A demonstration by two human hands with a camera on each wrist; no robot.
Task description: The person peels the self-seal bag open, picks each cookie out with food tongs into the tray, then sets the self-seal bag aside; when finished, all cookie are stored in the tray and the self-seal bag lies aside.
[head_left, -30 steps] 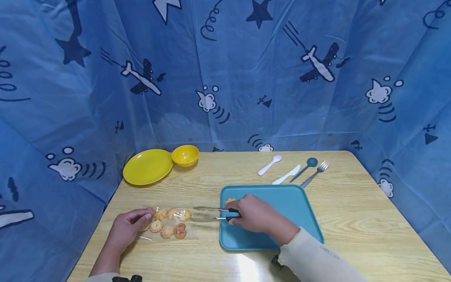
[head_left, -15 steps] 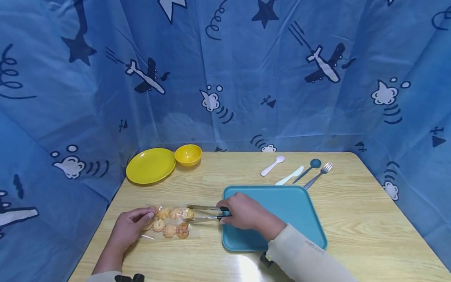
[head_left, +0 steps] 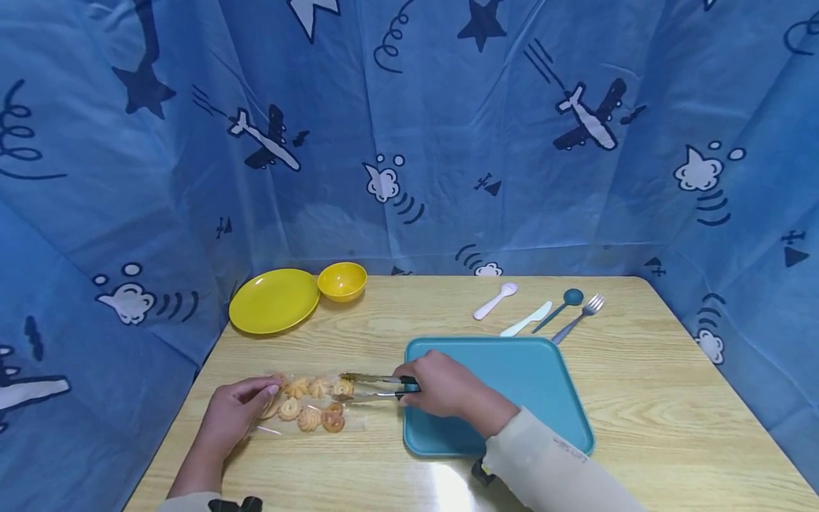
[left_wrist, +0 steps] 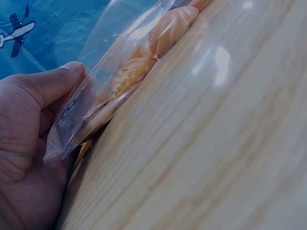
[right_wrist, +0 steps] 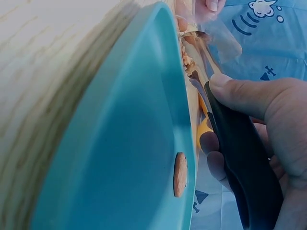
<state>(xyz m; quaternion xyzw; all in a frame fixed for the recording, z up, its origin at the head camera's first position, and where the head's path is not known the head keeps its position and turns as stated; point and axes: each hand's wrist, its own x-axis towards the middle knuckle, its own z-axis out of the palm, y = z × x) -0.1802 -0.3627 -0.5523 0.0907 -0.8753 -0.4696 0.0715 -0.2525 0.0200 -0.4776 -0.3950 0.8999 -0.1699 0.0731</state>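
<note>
Wood-grain tabletop (head_left: 672, 398), teal tray (head_left: 505, 398) on it, clear bag (head_left: 318, 404) of cookies (head_left: 289, 409) just beside; left hand (head_left: 234, 411) pinching the bag's end, right hand (head_left: 441, 384) gripping tongs (head_left: 377, 395), tips about the end cookie (head_left: 343, 387). A gentle squeeze, bag steady, should suit; whether the tips touch is hard to tell!

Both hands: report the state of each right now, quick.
Left hand: holding the clear bag, pinched at one end.
Right hand: holding the tongs by their dark handle.
</note>
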